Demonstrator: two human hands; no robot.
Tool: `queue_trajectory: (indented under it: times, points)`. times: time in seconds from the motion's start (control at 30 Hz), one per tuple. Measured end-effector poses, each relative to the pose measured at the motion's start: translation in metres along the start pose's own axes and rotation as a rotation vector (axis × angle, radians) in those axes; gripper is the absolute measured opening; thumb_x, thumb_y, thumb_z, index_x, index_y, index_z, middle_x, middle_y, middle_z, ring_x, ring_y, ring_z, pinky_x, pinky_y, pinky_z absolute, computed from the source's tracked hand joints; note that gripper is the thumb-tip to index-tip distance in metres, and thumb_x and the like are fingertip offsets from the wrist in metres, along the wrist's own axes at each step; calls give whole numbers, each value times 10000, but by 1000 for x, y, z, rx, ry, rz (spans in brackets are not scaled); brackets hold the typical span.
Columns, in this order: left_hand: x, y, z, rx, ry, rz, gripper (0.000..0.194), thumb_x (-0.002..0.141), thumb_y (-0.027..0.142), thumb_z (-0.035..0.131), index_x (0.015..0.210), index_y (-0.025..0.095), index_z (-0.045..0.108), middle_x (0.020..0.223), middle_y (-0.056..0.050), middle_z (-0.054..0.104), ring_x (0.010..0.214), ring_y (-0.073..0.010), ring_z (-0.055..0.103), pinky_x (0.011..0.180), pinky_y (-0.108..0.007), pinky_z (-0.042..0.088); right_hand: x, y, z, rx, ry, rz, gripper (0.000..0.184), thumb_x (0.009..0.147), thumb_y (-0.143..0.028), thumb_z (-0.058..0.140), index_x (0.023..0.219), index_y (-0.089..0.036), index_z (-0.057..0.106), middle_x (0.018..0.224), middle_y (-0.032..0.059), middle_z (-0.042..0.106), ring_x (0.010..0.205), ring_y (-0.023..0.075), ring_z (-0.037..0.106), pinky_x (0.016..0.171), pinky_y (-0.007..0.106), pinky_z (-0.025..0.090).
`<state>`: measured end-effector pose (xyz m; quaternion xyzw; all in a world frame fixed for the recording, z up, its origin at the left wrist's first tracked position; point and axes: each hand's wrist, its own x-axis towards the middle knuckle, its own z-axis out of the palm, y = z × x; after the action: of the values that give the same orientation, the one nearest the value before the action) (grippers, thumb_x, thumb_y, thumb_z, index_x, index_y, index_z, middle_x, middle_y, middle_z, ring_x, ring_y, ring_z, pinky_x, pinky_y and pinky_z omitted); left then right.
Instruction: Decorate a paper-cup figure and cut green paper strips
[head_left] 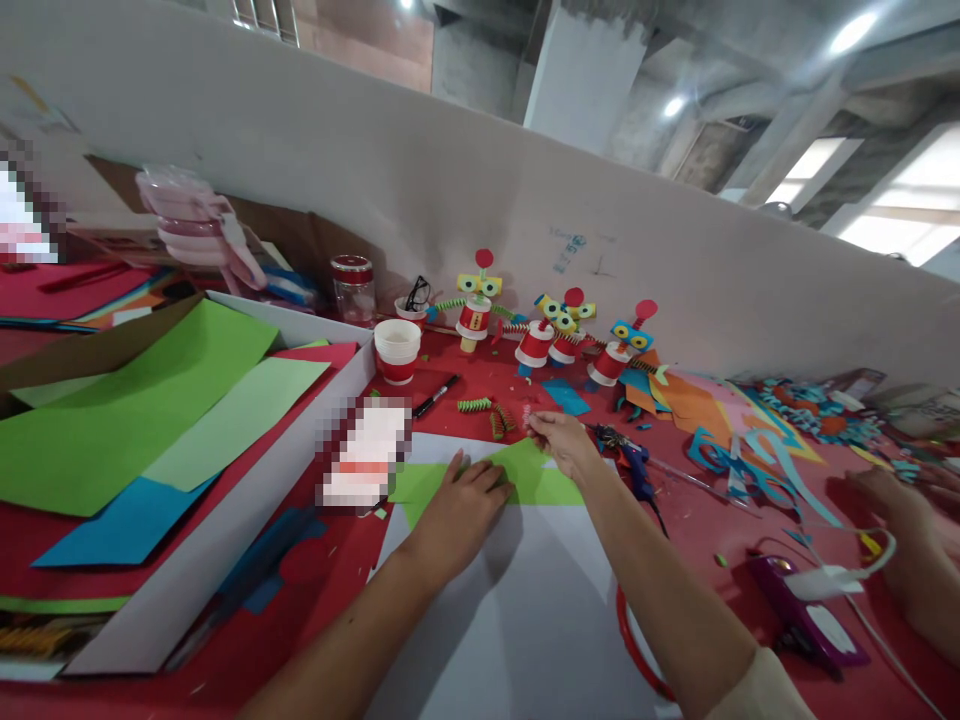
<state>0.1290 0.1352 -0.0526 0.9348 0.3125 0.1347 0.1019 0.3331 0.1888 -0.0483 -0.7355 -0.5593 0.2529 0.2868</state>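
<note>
My left hand (466, 505) lies with its fingers spread on a strip of light green paper (416, 484). Under that paper is a large white sheet (517, 630). Past its far edge, my right hand (561, 440) pinches a small pink-red folded paper strip (526, 412), partly hidden by the fingertips. Left of that hand lie a green folded paper spring (474, 405) and darker paper springs (501, 421). A blue glue gun (636, 462) rests to the right of my right wrist.
Several paper-cup robot figures (474, 320) stand along the wall. At left are a box (300, 415) with coloured paper, white cups (397, 342) and a black marker (436, 396). On the right are a purple power strip (806, 615) and another person's hand (885, 505).
</note>
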Motion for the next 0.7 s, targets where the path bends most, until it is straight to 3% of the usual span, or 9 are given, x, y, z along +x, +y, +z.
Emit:
queue_trajectory:
  times: [0.27,0.4,0.5,0.6,0.7]
  points:
    - [0,-1,6,7,27,-98,480,868,68,418,1327,164,521,1356,-141,573,1284,-254,492,1140,-529,274,-5,-9,-15,-305,54,56,239,937,-335,576,1102,-170,628,1131,71,654,996,208,636,875,429,520]
    - [1,-2,10,3,49,-151,453,865,131,454,1315,134,511,1282,-151,602,1233,-282,506,1134,-548,272,-35,-5,-30,-421,-67,-53,146,831,-243,692,964,-183,682,978,52,707,944,198,644,870,346,471]
    - [1,-2,10,-3,63,-142,456,849,101,443,1296,147,526,1239,-130,612,1218,-269,502,1140,-532,263,-57,-1,-35,-474,-156,-153,289,703,-226,798,969,-192,690,1042,61,700,1027,210,609,899,313,421]
    - [0,-2,10,-19,73,-147,478,832,84,448,1298,146,531,1231,-122,613,1222,-261,493,1136,-501,282,-65,2,-33,-506,-170,-179,317,715,-245,788,1005,-178,680,1024,74,690,1023,221,597,870,325,411]
    - [1,-3,10,-22,100,-147,482,828,94,459,1303,132,531,1272,-138,594,1254,-271,465,1113,-489,323,-63,2,-31,-515,-160,-191,247,706,-240,799,923,-182,696,954,57,689,946,210,609,820,315,412]
